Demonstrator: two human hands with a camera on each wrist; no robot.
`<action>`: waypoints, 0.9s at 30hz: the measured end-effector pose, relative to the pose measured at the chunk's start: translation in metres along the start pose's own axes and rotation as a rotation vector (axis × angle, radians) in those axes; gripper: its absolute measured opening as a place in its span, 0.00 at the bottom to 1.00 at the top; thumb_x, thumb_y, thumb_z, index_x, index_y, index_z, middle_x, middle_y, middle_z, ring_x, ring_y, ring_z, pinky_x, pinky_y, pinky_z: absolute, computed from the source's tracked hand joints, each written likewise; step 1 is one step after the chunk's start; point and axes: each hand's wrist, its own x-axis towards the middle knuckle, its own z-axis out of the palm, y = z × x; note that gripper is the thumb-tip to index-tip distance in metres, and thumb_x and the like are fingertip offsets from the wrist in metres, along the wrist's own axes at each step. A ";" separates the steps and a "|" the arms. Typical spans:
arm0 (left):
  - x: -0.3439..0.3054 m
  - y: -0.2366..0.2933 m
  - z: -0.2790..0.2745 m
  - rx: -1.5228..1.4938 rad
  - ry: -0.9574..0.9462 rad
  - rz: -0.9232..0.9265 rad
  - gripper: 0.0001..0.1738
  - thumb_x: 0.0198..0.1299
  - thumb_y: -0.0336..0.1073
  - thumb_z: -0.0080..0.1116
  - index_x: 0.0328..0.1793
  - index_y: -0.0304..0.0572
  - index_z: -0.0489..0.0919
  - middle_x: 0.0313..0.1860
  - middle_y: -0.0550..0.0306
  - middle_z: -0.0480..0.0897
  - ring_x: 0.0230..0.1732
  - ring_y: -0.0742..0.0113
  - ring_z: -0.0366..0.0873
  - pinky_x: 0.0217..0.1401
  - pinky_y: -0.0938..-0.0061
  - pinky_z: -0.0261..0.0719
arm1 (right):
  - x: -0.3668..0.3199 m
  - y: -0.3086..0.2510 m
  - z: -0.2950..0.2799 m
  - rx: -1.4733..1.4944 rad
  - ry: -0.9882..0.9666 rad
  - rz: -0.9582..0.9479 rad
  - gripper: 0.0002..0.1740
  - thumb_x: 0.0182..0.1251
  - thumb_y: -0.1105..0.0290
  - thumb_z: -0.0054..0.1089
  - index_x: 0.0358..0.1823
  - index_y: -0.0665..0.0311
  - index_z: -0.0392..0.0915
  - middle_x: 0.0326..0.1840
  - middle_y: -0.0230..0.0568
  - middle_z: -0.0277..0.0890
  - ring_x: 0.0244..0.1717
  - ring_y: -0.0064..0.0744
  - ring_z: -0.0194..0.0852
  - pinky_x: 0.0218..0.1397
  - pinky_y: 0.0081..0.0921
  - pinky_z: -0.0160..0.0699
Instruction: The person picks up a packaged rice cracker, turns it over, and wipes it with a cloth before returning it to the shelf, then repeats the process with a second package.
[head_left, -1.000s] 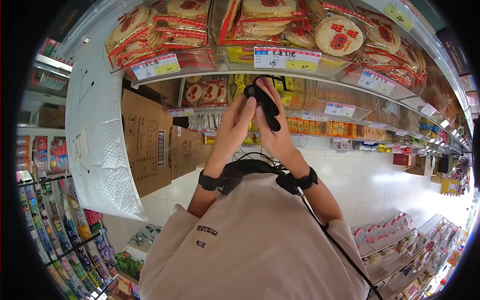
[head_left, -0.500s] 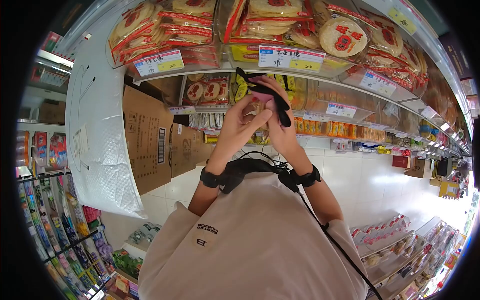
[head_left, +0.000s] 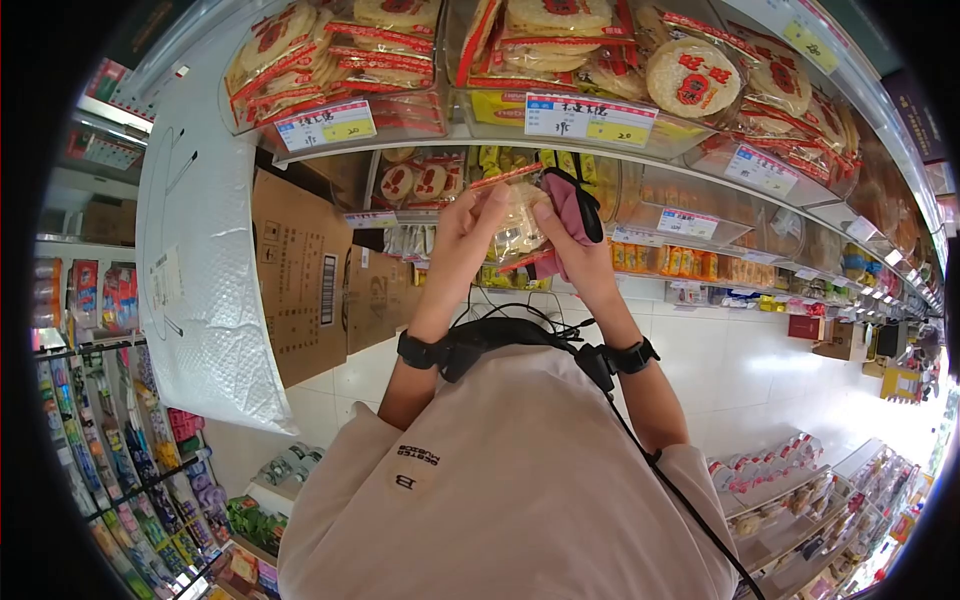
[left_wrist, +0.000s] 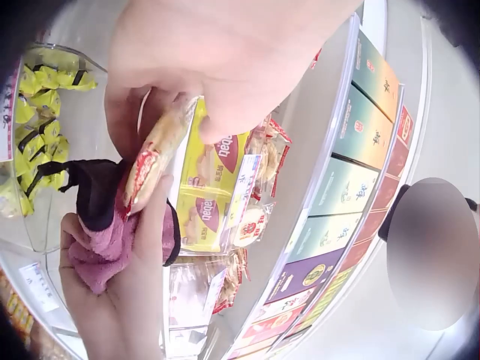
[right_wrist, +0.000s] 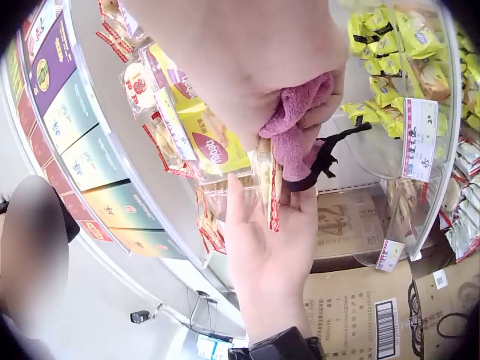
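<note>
Head view: both hands up in front of the shelves, holding one clear-wrapped cracker packet (head_left: 518,222) between them, red strips at its ends. Left hand (head_left: 460,245) pinches the packet's left side, thumb on the face toward the wearer. Right hand (head_left: 588,268) grips the other side, thumb on the wrapper, with a pink cloth (head_left: 572,212) with black edging bunched in the same hand, touching the packet. Left wrist view: packet seen nearly edge-on between the hands, cloth hanging at the right hand's fingers; yellow packs (left_wrist: 201,217) stand on the shelf behind. Right wrist view: cloth is under the right palm, its black strap sticking out sideways; left hand's fingers are at the packet's edge. Upper shelf (head_left: 400,152) has bins of red-and-clear cracker packets (head_left: 692,80), price labels (head_left: 590,120) on front. Lower bin holds small yellow packets (head_left: 575,172), behind the hands. Cardboard boxes (head_left: 300,268) left of the hands, white padded sheet (head_left: 205,300) beside them. Black bands (head_left: 422,350) on both wrists. Print on held packet too small to read.
</note>
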 end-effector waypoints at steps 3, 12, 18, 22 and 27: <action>-0.001 0.007 0.006 -0.111 0.008 -0.006 0.17 0.74 0.45 0.56 0.48 0.36 0.83 0.28 0.72 0.70 0.29 0.85 0.62 0.30 0.82 0.59 | 0.003 0.014 -0.005 -0.068 0.012 -0.127 0.26 0.74 0.65 0.62 0.68 0.71 0.70 0.50 0.33 0.79 0.36 0.15 0.75 0.37 0.16 0.76; 0.001 -0.009 0.001 0.081 0.056 0.149 0.15 0.73 0.39 0.56 0.58 0.36 0.78 0.47 0.60 0.79 0.41 0.80 0.74 0.42 0.81 0.71 | 0.001 -0.017 -0.009 -0.257 0.097 0.100 0.14 0.72 0.66 0.64 0.53 0.66 0.81 0.27 0.29 0.80 0.26 0.11 0.68 0.28 0.17 0.67; -0.010 0.017 0.010 0.090 -0.095 0.116 0.23 0.71 0.38 0.58 0.68 0.34 0.71 0.56 0.55 0.79 0.50 0.72 0.78 0.52 0.78 0.77 | -0.002 -0.023 0.004 -0.190 0.183 -0.130 0.18 0.74 0.72 0.59 0.62 0.69 0.77 0.55 0.40 0.81 0.42 0.18 0.76 0.41 0.18 0.77; -0.009 0.008 0.022 0.086 -0.070 0.206 0.27 0.70 0.41 0.60 0.69 0.32 0.71 0.59 0.53 0.78 0.54 0.70 0.79 0.55 0.76 0.77 | -0.005 -0.014 0.013 -0.351 -0.032 -0.342 0.22 0.76 0.75 0.52 0.69 0.70 0.70 0.69 0.45 0.73 0.46 0.23 0.79 0.49 0.17 0.79; -0.009 0.014 0.017 0.078 -0.173 0.114 0.26 0.70 0.42 0.61 0.68 0.34 0.74 0.55 0.54 0.79 0.52 0.73 0.78 0.55 0.78 0.76 | -0.009 -0.002 0.011 -0.078 -0.039 -0.136 0.19 0.78 0.69 0.52 0.67 0.66 0.71 0.48 0.38 0.79 0.31 0.15 0.72 0.30 0.16 0.67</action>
